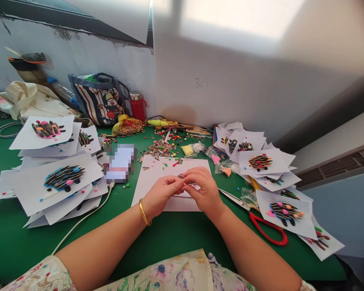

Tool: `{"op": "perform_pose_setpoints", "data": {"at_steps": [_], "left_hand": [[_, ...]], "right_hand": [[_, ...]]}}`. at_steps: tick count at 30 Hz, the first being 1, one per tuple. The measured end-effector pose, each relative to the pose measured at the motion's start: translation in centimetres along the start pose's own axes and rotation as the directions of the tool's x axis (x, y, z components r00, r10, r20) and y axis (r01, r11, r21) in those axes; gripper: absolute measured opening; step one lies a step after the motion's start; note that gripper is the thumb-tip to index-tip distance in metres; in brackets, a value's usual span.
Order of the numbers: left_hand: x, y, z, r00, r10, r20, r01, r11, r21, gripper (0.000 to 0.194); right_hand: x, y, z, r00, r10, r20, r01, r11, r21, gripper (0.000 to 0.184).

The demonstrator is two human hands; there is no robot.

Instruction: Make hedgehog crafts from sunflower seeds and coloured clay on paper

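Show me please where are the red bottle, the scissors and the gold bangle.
Red bottle (137,110): head view, on its red body.
Scissors (243,205): head view, on the blades, near the red handles.
Gold bangle (142,211): head view, on its outer band.

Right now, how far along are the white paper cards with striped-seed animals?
Looks done: decorated cards in the left pile and right pile.
In hand: the left hand and right hand meet at a mostly hidden seeded design over a white paper sheet.
Remaining: probably finishing that design; loose striped seeds and a soft-looking yellow lump lie beyond. The total wanted isn't shown.
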State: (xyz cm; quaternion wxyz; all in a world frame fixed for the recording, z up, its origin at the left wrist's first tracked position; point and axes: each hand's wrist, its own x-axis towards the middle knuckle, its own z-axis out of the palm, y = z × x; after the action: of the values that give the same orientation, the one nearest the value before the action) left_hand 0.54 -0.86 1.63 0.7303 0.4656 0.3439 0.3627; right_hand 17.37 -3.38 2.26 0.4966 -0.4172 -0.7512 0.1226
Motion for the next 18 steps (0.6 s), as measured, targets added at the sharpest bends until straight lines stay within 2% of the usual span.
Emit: {"op": "perform_pose_setpoints", "data": {"at_steps": [3,9,13,18], "left_hand": [[0.13,-0.06,-0.13,0.998,0.016,-0.055,-0.016,1.000,-0.008,0.036],[0.26,-0.48,-0.56,0.996,0.067,-0.062,-0.064,0.997,0.044,0.037],[0.20,-0.25,-0.35,0.998,0.033,-0.052,-0.032,0.999,0.019,0.032],[0.14,0.13,-0.05,0.991,0.075,-0.114,-0.069,0.996,0.054,0.028]], "right_hand": [[0.03,0.17,0.00,0.999,-0.022,0.024,0.023,0.999,-0.026,0.023],[0.00,0.06,0.26,1.000,0.000,0.012,0.000,1.000,0.006,0.007],[0.02,-0.04,0.24,0.999,0.047,-0.023,-0.047,0.999,0.011,0.005],[0.04,0.02,-0.05,0.995,0.038,-0.089,-0.034,0.999,0.040,0.006]]}}
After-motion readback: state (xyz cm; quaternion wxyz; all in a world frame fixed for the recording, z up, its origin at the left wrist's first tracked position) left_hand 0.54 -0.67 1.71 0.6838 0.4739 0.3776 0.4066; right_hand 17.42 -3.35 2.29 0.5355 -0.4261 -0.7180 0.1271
